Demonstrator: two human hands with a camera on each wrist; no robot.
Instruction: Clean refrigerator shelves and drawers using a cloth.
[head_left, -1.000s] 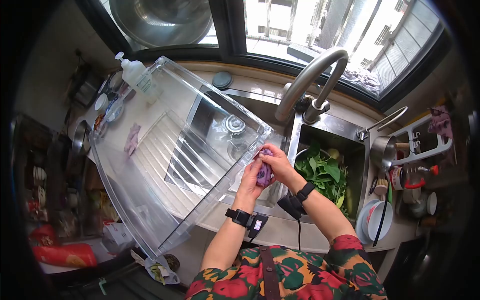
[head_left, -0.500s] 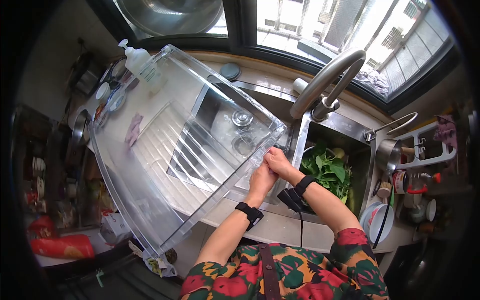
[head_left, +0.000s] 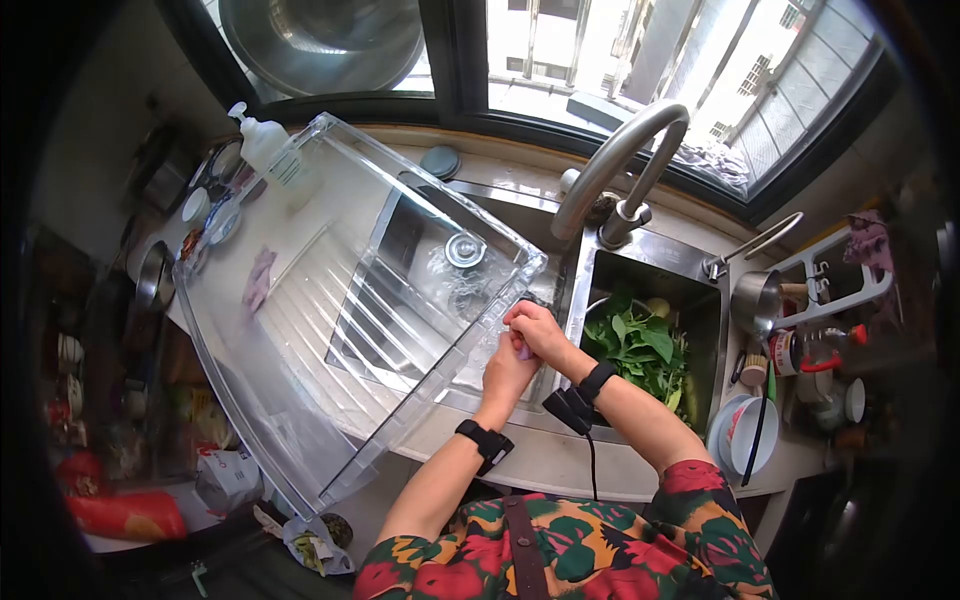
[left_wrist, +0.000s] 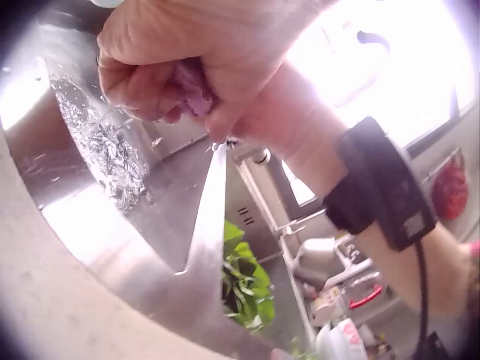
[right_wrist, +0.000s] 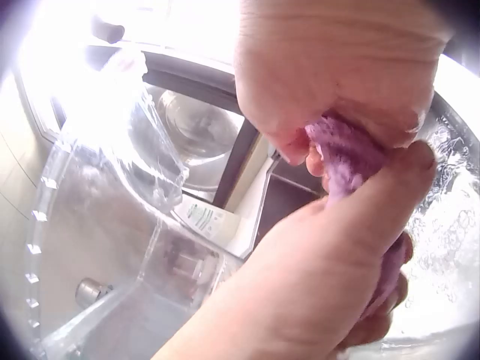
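Note:
A purple cloth (right_wrist: pixel 345 154) is bunched between the two hands, which squeeze it together over the left sink basin. In the head view the left hand (head_left: pixel 510 372) is lower and the right hand (head_left: pixel 537 330) sits just above and right, both with fingers curled round the cloth. The left wrist view shows a bit of the cloth (left_wrist: pixel 192 86) poking out between the fingers, with splashing water below. A large clear plastic drawer (head_left: pixel 400 440) lies tilted over the counter and basin, its right edge right beside the hands.
Leafy greens (head_left: pixel 640 340) fill the right basin, by a curved faucet (head_left: pixel 610 165). Bowls (head_left: pixel 750 440) and a pan (head_left: pixel 752 298) stand at the right. A soap bottle (head_left: pixel 262 140) is behind the drawer, and another purple cloth (head_left: pixel 260 280) shows through it.
The hands have closed tighter round the purple cloth, which showed between them a second ago and is now mostly covered. The head view swung right and came back.

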